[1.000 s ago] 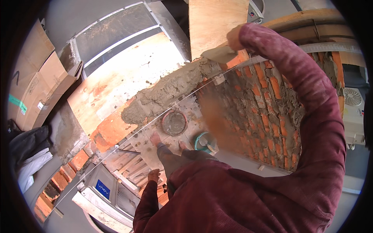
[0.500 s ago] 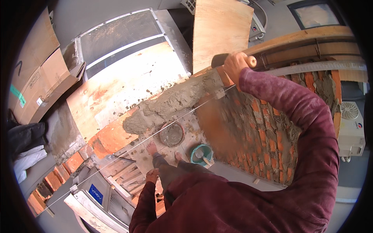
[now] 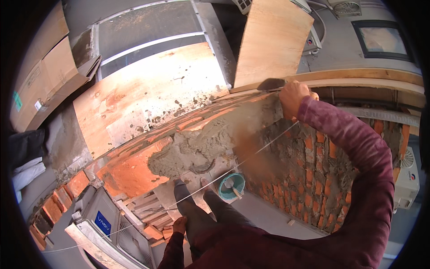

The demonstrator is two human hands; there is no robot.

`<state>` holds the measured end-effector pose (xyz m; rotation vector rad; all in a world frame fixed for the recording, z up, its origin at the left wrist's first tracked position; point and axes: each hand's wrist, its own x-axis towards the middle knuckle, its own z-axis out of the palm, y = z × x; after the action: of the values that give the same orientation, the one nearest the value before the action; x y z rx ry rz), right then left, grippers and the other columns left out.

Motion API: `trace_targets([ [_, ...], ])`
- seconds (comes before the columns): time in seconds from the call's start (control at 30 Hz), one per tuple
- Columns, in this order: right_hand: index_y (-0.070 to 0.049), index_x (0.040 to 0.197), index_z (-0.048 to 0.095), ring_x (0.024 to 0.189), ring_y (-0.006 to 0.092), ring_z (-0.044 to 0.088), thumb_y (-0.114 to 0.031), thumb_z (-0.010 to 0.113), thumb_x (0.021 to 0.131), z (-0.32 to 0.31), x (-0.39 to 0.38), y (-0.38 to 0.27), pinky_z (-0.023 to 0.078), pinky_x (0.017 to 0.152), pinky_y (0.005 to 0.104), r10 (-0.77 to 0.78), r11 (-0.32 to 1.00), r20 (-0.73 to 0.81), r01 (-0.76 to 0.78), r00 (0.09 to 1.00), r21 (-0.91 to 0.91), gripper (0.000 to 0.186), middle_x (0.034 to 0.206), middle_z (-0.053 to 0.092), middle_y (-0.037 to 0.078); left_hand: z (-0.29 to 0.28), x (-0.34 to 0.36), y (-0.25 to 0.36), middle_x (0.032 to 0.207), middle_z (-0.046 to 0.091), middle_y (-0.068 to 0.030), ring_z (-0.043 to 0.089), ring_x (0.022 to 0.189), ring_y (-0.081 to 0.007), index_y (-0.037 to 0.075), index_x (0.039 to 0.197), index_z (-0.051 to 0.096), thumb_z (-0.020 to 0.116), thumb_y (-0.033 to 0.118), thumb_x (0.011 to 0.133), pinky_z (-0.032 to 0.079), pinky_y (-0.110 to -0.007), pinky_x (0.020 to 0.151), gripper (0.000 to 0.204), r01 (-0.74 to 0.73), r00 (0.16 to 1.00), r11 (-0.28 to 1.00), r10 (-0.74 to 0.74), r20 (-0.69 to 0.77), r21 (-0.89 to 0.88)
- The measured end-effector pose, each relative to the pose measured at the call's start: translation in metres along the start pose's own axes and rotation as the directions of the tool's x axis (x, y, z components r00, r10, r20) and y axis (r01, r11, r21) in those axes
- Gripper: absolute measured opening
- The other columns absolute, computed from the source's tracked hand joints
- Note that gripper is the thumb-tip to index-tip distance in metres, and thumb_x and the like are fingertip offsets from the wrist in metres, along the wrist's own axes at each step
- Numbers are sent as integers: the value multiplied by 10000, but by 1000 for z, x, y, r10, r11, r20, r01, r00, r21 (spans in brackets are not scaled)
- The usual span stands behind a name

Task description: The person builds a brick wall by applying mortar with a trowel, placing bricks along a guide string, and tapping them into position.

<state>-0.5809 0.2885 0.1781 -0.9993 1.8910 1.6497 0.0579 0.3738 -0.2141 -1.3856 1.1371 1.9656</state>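
Note:
My right hand (image 3: 293, 98) grips a trowel, its dark blade (image 3: 271, 84) angled over the far right end of a low brick wall (image 3: 125, 170). Grey mortar (image 3: 188, 148) lies in a thick, uneven heap along this wall top, beside bare orange brick. A taut white string (image 3: 210, 184) runs diagonally below my right hand and across my legs. My left hand (image 3: 179, 225) hangs low by my left leg, fingers curled; anything inside it is too small to make out. A teal bucket (image 3: 230, 193) with a tool in it stands by my feet.
Plywood sheets (image 3: 148, 98) (image 3: 273, 40) lie and lean beyond the wall. Cardboard (image 3: 49, 85) is at left. A mortar-streaked brick wall (image 3: 313, 179) fills the right, with an air-conditioner unit (image 3: 405, 179) outside it. A grey appliance (image 3: 107, 224) and timber pieces (image 3: 152, 204) sit lower left.
My right hand has moved down and slightly right with the trowel. The view has shifted: more of the wall's brick side shows, and the round pan by my feet is now mostly hidden.

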Motion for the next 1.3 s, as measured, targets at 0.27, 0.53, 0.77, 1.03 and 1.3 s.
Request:
trace_targets([
  [0.27, 28, 883, 699, 874, 265, 652, -60, 622, 789, -6, -37, -28, 557, 627, 367, -229, 973, -325, 209, 917, -97, 150, 885, 644, 145, 27, -29, 36, 1190, 636, -138, 589, 1140, -276, 69, 1148, 684, 692, 329, 856, 439, -357, 1001, 391, -61, 997, 984, 52, 57, 169],
  [0.53, 95, 860, 642, 843, 249, 641, -31, 602, 792, -52, -57, -65, 569, 661, 347, -351, 924, -370, 381, 860, 11, 149, 855, 604, 162, 31, -27, 34, 1124, 669, -153, 615, 1101, -282, 62, 1113, 700, 691, 349, 848, 459, -366, 980, 391, -95, 995, 976, 89, 42, 196],
  [0.77, 110, 940, 576, 717, 157, 581, 8, 558, 838, -78, -109, -78, 528, 512, 264, -363, 887, -570, 460, 737, 30, 146, 757, 530, 93, 27, -26, 35, 1140, 664, -167, 606, 1117, -293, 66, 1121, 697, 687, 370, 850, 453, -378, 989, 407, -131, 990, 953, 113, 80, 272],
  [1.03, 51, 1254, 548, 892, 318, 614, -80, 658, 829, -24, -203, -17, 525, 799, 412, -32, 789, -648, 417, 761, 451, 458, 1067, 608, 173, 28, -33, 56, 1445, 443, -217, 451, 1321, -351, 129, 1337, 575, 714, 513, 791, 371, -395, 1094, 682, -115, 967, 902, 5, 255, 416],
  [1.3, 35, 1075, 571, 662, 148, 543, -259, 712, 856, 187, -296, -39, 429, 595, 293, 65, -246, -247, 256, 967, 935, 393, 829, 540, 60, 29, -1, 31, 1548, 200, -284, 267, 1422, -412, 171, 1452, 441, 648, 647, 775, 280, -418, 1153, 853, -126, 923, 716, -169, 346, 686],
])
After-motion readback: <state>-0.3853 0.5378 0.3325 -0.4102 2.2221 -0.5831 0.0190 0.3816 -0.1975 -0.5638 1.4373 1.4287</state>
